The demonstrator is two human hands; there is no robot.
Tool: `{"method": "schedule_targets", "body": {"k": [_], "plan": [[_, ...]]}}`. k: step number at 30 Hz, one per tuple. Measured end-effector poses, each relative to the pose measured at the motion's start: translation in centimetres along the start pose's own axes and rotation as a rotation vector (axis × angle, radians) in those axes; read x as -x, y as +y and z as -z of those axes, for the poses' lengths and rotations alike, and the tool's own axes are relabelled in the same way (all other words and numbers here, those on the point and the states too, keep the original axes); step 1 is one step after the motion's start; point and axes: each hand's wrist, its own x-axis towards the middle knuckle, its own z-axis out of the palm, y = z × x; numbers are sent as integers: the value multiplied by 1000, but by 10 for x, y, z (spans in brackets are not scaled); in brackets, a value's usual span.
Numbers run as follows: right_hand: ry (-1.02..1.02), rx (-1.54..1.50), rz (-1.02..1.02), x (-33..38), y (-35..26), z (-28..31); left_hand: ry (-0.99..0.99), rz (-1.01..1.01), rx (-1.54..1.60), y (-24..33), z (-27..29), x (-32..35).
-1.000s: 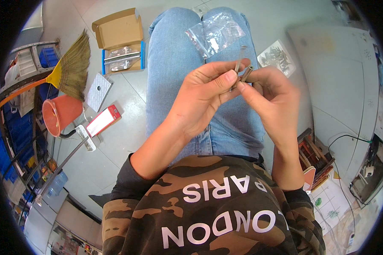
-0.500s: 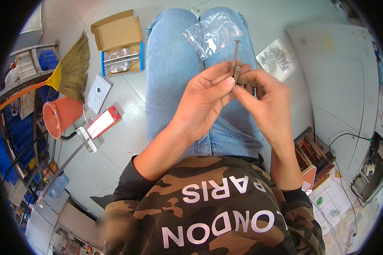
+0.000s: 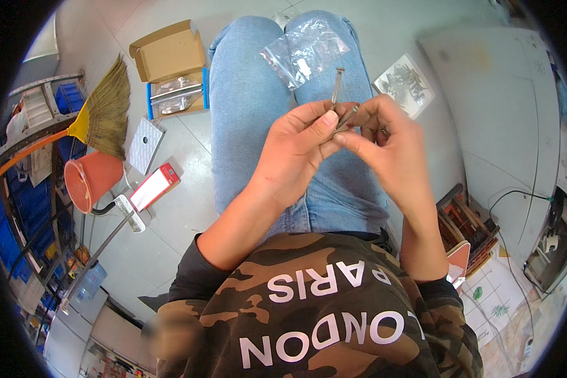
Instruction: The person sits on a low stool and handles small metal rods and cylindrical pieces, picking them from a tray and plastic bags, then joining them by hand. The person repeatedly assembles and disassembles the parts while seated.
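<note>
Head camera: from my end I see the left hand (image 3: 299, 138) grasping a long metal bolt (image 3: 337, 85) between thumb and fingers, its head pointing away from the body. A second metal piece (image 3: 348, 116) slants just beside it, between the two hands. The right hand (image 3: 392, 140) is half curled, thumb tip near that piece's lower end; I cannot tell whether it grips it. Both hands are above the jeans (image 3: 249, 120), and a clear plastic bag (image 3: 302, 50) lies farther forward on them. A packet of small pieces (image 3: 422, 99) is on the floor (image 3: 186, 142) to the right; an open cardboard box (image 3: 168, 50) sits at the left.
</note>
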Motion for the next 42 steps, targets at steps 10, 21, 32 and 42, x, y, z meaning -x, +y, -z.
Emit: {"method": "schedule_targets", "body": {"k": [10,21,32,42], "plan": [[-51,-435,-57,-6,19,9,9,-22,-207,1,-5,0],[-122,-469,-63,-17,15,21,-118,250,-140,16,-3,-4],[-153,-549,-73,-17,15,14,-107,238,-283,18,-4,-3],[221,-283,-90,-54,45,17,293,-340,-602,60,37,-2]]}}
